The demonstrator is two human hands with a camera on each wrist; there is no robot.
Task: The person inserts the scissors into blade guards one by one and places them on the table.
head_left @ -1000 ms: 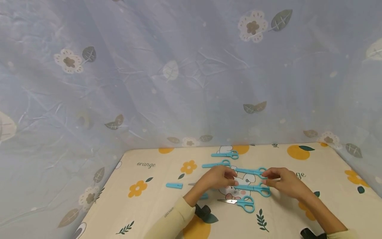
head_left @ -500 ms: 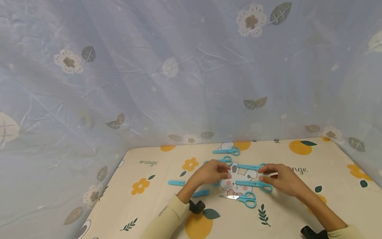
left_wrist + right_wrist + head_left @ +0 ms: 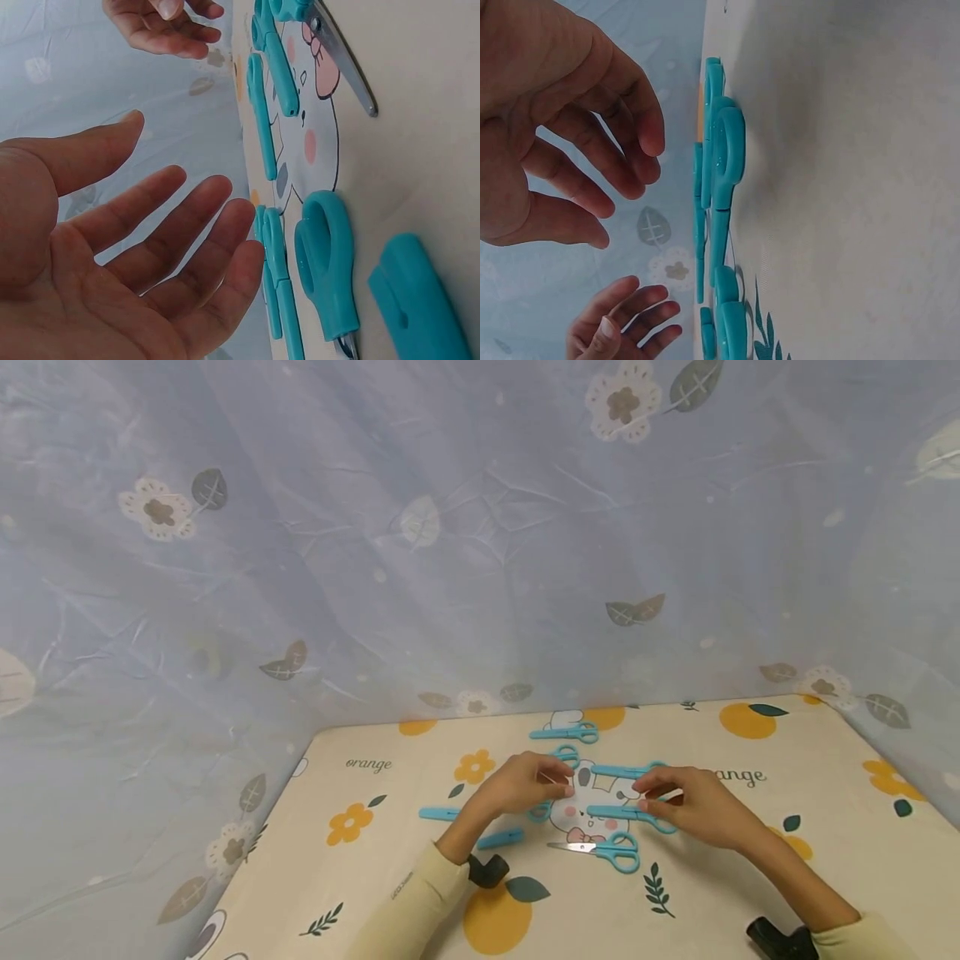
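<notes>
My left hand (image 3: 525,783) hovers with relaxed fingers and holds nothing. Beneath it lie bare scissors, whose light-blue handle (image 3: 326,262) shows in the left wrist view; in the head view the hand hides most of them. My right hand (image 3: 693,802), also holding nothing, is above the handles of two capped scissors, a nearer pair (image 3: 611,811) and a farther pair (image 3: 618,771). Bare scissors (image 3: 600,847) with steel blades lie closer to me. Two loose light-blue blade caps, one on the left (image 3: 438,813) and one nearer (image 3: 500,838), lie beside the left forearm.
Farther back lie capped scissors (image 3: 562,734) and another pair (image 3: 567,755) partly covered by the left hand. A cream patterned cloth (image 3: 405,893) covers the table. A blue-grey floral curtain (image 3: 465,610) rises behind it.
The left hand has drawn left, away from the capped blade ends. The right hand has shifted slightly left over the scissors' handles. The scissors appear unmoved; the head view has tilted a little.
</notes>
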